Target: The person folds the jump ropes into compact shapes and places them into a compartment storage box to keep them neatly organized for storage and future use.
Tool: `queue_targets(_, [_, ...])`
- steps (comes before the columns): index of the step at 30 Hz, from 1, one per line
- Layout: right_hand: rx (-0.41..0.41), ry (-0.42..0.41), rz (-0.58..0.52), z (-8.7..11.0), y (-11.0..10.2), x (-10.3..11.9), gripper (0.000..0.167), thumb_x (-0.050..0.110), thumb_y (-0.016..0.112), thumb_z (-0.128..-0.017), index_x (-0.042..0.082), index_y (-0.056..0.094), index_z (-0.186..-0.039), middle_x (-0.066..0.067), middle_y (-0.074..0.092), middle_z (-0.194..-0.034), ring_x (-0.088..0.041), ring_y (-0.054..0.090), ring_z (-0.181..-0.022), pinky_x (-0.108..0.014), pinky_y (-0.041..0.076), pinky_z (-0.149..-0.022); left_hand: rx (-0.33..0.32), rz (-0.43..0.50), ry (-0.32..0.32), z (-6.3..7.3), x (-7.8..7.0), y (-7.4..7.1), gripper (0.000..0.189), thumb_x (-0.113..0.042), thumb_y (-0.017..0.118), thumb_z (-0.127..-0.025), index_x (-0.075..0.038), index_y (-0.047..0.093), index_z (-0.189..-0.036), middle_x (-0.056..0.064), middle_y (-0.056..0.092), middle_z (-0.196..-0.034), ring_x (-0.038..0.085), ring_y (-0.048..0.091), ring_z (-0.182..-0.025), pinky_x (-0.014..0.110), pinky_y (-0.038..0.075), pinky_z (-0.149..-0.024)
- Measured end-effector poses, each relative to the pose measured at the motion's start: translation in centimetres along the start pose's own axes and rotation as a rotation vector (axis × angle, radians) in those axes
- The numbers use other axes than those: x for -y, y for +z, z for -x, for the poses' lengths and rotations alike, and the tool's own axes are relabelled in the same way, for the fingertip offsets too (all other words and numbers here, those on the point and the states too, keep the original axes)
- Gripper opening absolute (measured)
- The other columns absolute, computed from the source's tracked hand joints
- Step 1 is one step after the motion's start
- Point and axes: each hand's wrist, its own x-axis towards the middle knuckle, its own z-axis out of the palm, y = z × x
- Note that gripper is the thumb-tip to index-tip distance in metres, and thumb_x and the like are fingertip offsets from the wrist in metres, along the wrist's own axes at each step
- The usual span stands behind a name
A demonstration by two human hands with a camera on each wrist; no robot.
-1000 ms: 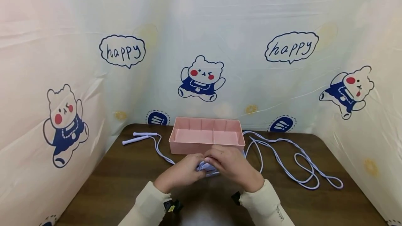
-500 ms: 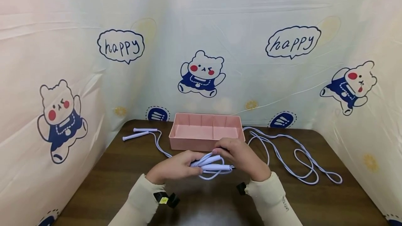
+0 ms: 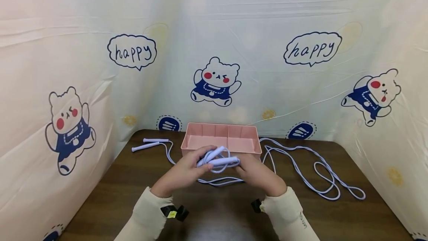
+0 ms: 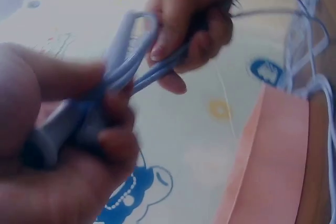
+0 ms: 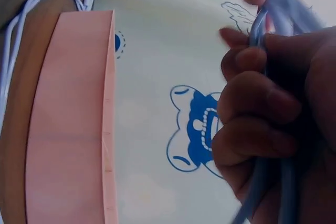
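A lavender jump rope (image 3: 219,162) is gathered in loops between both hands, its two handles lying across the bundle. My left hand (image 3: 183,170) grips the bundle from the left. In the left wrist view the left hand's fingers (image 4: 118,140) curl round handle and cord. My right hand (image 3: 259,172) is at the right end of the bundle; the right wrist view shows its fingers (image 5: 252,114) curled round the cord. Both hands are above the table in front of the pink box (image 3: 204,145). Part of the bundle is hidden by the fingers.
Two more lavender handles (image 3: 146,146) lie at the table's left, with cord leading toward the hands. Loose cord (image 3: 302,176) spreads over the right side of the brown table (image 3: 140,196). A printed cloth (image 3: 254,29) hangs behind and on both sides.
The handles and looped cord, mostly covered by the hands at first, have come into view and been raised. The handles now tilt up to the right; cord on the table beneath shows.
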Motion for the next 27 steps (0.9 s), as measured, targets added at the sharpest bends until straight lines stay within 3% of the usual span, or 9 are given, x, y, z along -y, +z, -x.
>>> queue_targets(3, [0.072, 0.036, 0.020, -0.3, 0.5, 0.4, 0.020, 0.023, 0.049, -0.103, 0.014, 0.059, -0.118, 0.006, 0.059, -0.092, -0.010, 0.055, -0.085, -0.033, 0.047, -0.077, -0.157, -0.162, 0.010, -0.5, 0.4, 0.6, 0.045, -0.017, 0.061, -0.097, -0.012, 0.048, -0.140, 0.005, 0.059, -0.123, 0.020, 0.056, -0.096, 0.038, 0.050, -0.083])
queue_targets(5, [0.113, 0.044, 0.057, -0.5, 0.8, 0.7, 0.020, 0.029, 0.046, -0.104, 0.016, 0.059, -0.112, 0.007, 0.054, -0.082, -0.010, 0.054, -0.079, -0.031, 0.045, -0.072, -0.215, -0.290, 0.027, -0.8, 0.6, 1.1, 0.043, -0.013, 0.062, -0.096, -0.007, 0.049, -0.137, 0.005, 0.060, -0.120, 0.019, 0.056, -0.095, 0.040, 0.050, -0.085])
queue_targets(8, [0.109, 0.031, 0.163, -0.6, 1.1, 1.0, 0.017, 0.031, 0.051, -0.102, 0.018, 0.058, -0.095, 0.010, 0.049, -0.071, -0.008, 0.052, -0.069, -0.029, 0.043, -0.066, -0.227, -0.498, 0.066, -1.1, 0.9, 1.9, 0.039, -0.011, 0.063, -0.095, -0.003, 0.051, -0.132, 0.006, 0.061, -0.113, 0.016, 0.057, -0.093, 0.039, 0.051, -0.086])
queue_targets(13, [0.047, -0.065, 0.367, -0.5, 1.6, 1.2, 0.025, 0.027, 0.066, -0.093, 0.019, 0.055, -0.073, 0.012, 0.041, -0.060, -0.007, 0.042, -0.054, -0.028, 0.039, -0.052, -0.169, -0.769, 0.194, -1.1, 1.1, 3.2, 0.045, -0.008, 0.064, -0.093, 0.004, 0.045, -0.132, 0.010, 0.063, -0.100, 0.017, 0.059, -0.085, 0.035, 0.053, -0.079])
queue_targets(16, [0.031, -0.109, 0.413, -0.4, 1.7, 1.2, 0.028, 0.026, 0.068, -0.091, 0.020, 0.055, -0.067, 0.013, 0.040, -0.059, -0.006, 0.040, -0.052, -0.027, 0.038, -0.050, -0.136, -0.816, 0.228, -1.0, 1.1, 3.7, 0.052, -0.008, 0.065, -0.093, 0.007, 0.040, -0.135, 0.010, 0.063, -0.094, 0.016, 0.059, -0.080, 0.032, 0.054, -0.074])
queue_targets(19, [0.036, -0.130, 0.385, -0.4, 1.6, 1.3, 0.031, 0.023, 0.068, -0.090, 0.021, 0.053, -0.064, 0.014, 0.039, -0.056, -0.005, 0.039, -0.050, -0.026, 0.036, -0.048, -0.094, -0.800, 0.199, -0.9, 0.8, 3.9, 0.042, -0.009, 0.067, -0.092, 0.003, 0.045, -0.126, 0.005, 0.059, -0.086, 0.014, 0.055, -0.074, 0.031, 0.052, -0.068])
queue_targets(23, [0.041, -0.159, 0.321, -0.5, 1.3, 1.4, 0.031, 0.020, 0.068, -0.089, 0.023, 0.051, -0.064, 0.014, 0.038, -0.055, -0.004, 0.038, -0.049, -0.023, 0.033, -0.047, 0.003, -0.772, 0.161, -0.9, 0.4, 4.0, 0.019, -0.006, 0.066, -0.091, -0.006, 0.051, -0.104, -0.002, 0.050, -0.077, 0.012, 0.050, -0.067, 0.028, 0.047, -0.060])
queue_targets(27, [0.024, -0.189, 0.270, -0.6, 1.0, 1.4, 0.028, 0.020, 0.068, -0.091, 0.022, 0.054, -0.067, 0.015, 0.040, -0.058, -0.003, 0.038, -0.052, -0.021, 0.034, -0.051, 0.091, -0.756, 0.125, -1.0, 0.2, 4.0, 0.019, 0.002, 0.064, -0.086, -0.010, 0.053, -0.094, -0.007, 0.049, -0.073, 0.009, 0.048, -0.064, 0.025, 0.043, -0.058])
